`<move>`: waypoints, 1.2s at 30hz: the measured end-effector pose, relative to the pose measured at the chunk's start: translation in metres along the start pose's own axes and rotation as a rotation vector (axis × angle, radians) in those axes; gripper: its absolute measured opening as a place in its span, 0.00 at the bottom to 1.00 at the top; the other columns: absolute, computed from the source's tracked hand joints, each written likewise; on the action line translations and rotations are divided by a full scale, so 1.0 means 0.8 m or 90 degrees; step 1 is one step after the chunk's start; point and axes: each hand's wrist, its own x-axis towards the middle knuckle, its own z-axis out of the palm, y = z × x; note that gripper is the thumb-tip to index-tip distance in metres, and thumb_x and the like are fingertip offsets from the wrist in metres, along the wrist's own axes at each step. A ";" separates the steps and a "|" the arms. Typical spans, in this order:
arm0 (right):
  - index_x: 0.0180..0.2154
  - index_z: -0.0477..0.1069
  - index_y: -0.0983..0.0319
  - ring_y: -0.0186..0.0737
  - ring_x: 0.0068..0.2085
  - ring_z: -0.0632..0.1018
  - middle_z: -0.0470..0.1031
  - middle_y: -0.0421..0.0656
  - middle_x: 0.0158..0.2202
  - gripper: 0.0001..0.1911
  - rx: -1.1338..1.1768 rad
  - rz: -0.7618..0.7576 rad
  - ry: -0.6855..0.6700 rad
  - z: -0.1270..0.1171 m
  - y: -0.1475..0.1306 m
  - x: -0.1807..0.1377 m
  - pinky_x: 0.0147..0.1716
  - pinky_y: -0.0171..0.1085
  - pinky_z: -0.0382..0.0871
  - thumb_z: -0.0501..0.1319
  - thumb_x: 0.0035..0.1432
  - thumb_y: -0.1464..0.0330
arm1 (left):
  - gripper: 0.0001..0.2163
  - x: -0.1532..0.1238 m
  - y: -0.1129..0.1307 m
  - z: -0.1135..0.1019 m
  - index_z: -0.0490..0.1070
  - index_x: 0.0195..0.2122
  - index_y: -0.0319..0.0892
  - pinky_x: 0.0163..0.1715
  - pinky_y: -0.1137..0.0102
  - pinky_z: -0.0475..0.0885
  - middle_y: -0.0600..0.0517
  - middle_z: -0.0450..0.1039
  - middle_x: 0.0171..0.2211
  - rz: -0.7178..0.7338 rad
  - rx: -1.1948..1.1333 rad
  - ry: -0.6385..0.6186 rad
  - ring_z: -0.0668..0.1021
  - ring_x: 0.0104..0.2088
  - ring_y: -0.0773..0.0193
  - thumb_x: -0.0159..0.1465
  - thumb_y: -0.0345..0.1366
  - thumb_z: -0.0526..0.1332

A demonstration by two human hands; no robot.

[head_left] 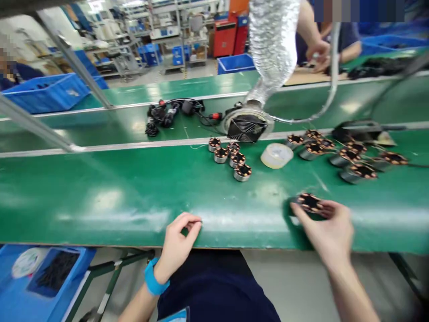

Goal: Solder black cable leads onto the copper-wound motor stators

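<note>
My right hand [330,228] grips a motor stator [311,203] by its rim, thumb on one side and fingers on the other, at the bench's right front. Copper windings ring the stator's dark centre. Over the front edge, my left hand [181,237] has thumb and forefinger pinched together; whatever may be between the tips is too small to make out. Ahead of my hands, a small group of stators [242,172] stands left of a roll of clear tape [276,155]. Several more stators [358,172] stand to its right.
A fan [247,129] on a silver duct [273,40] hangs over the green bench [100,192]. Black cabled parts [164,114] lie behind. A blue bin [43,286] sits low at left. Across the bench, a co-worker's hands [318,53] are at work.
</note>
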 end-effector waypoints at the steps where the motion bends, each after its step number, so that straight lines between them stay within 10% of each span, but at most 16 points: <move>1: 0.47 0.67 0.61 0.53 0.41 0.77 0.73 0.49 0.42 0.39 0.003 -0.001 -0.022 0.009 -0.009 -0.019 0.45 0.53 0.73 0.74 0.42 0.44 | 0.09 0.009 0.012 0.015 0.80 0.39 0.44 0.38 0.68 0.72 0.48 0.77 0.36 0.021 -0.005 -0.067 0.77 0.35 0.62 0.68 0.41 0.62; 10: 0.53 0.67 0.58 0.52 0.51 0.77 0.76 0.48 0.50 0.23 0.170 -0.209 -0.375 0.072 -0.100 -0.108 0.52 0.51 0.72 0.66 0.59 0.59 | 0.17 0.079 0.045 0.079 0.81 0.47 0.41 0.37 0.67 0.72 0.45 0.76 0.43 -0.024 -0.043 -0.186 0.76 0.34 0.63 0.65 0.47 0.65; 16: 0.51 0.68 0.58 0.51 0.50 0.76 0.76 0.47 0.49 0.22 0.209 -0.249 -0.352 0.088 -0.112 -0.115 0.52 0.50 0.69 0.70 0.56 0.65 | 0.13 0.094 0.041 0.081 0.83 0.34 0.39 0.37 0.69 0.71 0.47 0.79 0.35 -0.081 -0.167 -0.086 0.78 0.36 0.60 0.61 0.46 0.68; 26: 0.52 0.67 0.58 0.44 0.46 0.76 0.76 0.41 0.46 0.35 0.170 -0.344 -0.422 0.116 -0.126 -0.102 0.48 0.42 0.66 0.79 0.47 0.59 | 0.22 0.095 0.035 0.069 0.84 0.38 0.42 0.33 0.69 0.71 0.49 0.81 0.34 -0.021 0.029 0.127 0.79 0.34 0.59 0.53 0.56 0.70; 30: 0.54 0.65 0.58 0.44 0.46 0.75 0.75 0.42 0.47 0.36 0.145 -0.378 -0.408 0.125 -0.117 -0.106 0.47 0.40 0.65 0.77 0.49 0.53 | 0.43 0.098 0.030 0.072 0.74 0.59 0.40 0.24 0.73 0.67 0.56 0.74 0.24 -0.167 -0.146 0.086 0.73 0.24 0.66 0.45 0.58 0.75; 36: 0.56 0.63 0.57 0.44 0.46 0.74 0.74 0.43 0.46 0.36 0.104 -0.423 -0.421 0.129 -0.111 -0.099 0.45 0.39 0.64 0.72 0.55 0.48 | 0.46 0.130 0.043 0.073 0.79 0.50 0.37 0.28 0.71 0.75 0.52 0.77 0.27 -0.321 -0.144 -0.039 0.80 0.34 0.56 0.31 0.57 0.78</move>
